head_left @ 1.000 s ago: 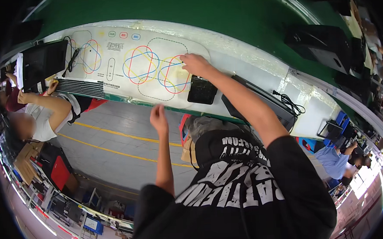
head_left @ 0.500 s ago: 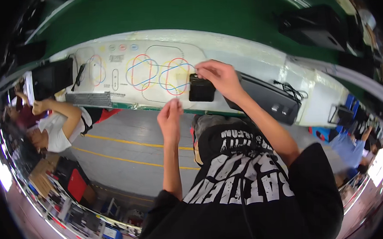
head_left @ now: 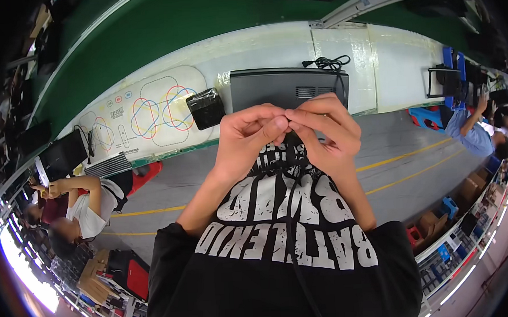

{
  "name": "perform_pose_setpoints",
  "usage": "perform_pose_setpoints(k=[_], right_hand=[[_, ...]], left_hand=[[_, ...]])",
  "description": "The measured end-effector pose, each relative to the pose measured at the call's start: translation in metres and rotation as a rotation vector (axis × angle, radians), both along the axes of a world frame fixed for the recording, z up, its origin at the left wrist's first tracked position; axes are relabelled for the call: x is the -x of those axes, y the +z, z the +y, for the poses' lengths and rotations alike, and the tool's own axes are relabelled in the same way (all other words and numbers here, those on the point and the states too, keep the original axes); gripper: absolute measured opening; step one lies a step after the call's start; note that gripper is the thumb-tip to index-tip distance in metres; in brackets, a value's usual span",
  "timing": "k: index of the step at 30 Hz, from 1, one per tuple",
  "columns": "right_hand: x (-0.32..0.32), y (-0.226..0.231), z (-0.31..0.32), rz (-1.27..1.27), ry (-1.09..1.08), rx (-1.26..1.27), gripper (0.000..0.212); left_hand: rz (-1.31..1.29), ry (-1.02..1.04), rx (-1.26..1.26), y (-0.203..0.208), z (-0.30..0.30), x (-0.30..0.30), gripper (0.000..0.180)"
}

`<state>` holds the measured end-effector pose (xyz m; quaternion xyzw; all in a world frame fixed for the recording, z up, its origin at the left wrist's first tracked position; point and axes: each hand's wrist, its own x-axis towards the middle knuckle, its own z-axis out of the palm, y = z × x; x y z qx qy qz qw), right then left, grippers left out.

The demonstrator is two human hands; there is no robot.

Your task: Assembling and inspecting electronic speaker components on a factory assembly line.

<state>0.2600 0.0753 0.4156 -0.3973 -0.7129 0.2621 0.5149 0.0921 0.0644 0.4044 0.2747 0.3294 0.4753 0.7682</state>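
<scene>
Both hands meet in front of my chest, fingertip to fingertip, just short of the bench edge. My left hand point(head_left: 250, 136) is closed in a pinch, thumb against the fingers. Opposite it, my right hand point(head_left: 327, 126) pinches too, its thumb and index finger touching the left fingertips. Whatever lies between them is too small or hidden to make out. Beyond the left hand, a small black box point(head_left: 206, 108) with a shiny top rests on the bench. A larger dark grey case point(head_left: 267, 88) with vent slots lies beyond both hands, and a coiled black cable point(head_left: 332, 64) sits at its far edge.
The white bench point(head_left: 354, 50) carries a mat point(head_left: 172, 76) printed with coloured loops. Left along it are a dark grille strip point(head_left: 109, 165) and a black panel point(head_left: 64, 151). A person in white point(head_left: 93, 210) works at the left; another in blue point(head_left: 467, 125) at the far right.
My view has swung to the right. My hands, apart before with the right beside the small black box, have come together in front of my chest.
</scene>
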Motion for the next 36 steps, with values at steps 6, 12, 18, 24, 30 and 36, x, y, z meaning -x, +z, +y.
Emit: perform_pose_setpoints(k=[6,12,18,24,30,36], right_hand=[[-0.035,0.013,-0.008,0.123,0.105,0.183,0.027],[-0.055,0.010,-0.014,0.204,0.076,0.143,0.029],[-0.063,0.006,-0.023,0.016,-0.006,-0.020,0.028],[-0.064,-0.015,-0.034,0.181,-0.066,0.031,0.028],[-0.063,-0.016,-0.037,0.092,-0.168,-0.052,0.028],[-0.061,-0.018,-0.044,0.078,-0.223,-0.032,0.028]], left_hand=[[-0.030,-0.024,0.005,0.003,-0.005,-0.024,0.014],[0.034,-0.093,-0.049,0.010,-0.007,-0.041,0.014],[0.094,-0.110,-0.032,-0.001,-0.012,-0.050,0.014],[0.064,-0.158,0.126,0.001,-0.011,-0.059,0.016],[0.104,-0.164,0.087,-0.002,-0.012,-0.062,0.017],[0.090,-0.177,0.146,-0.011,-0.017,-0.066,0.016]])
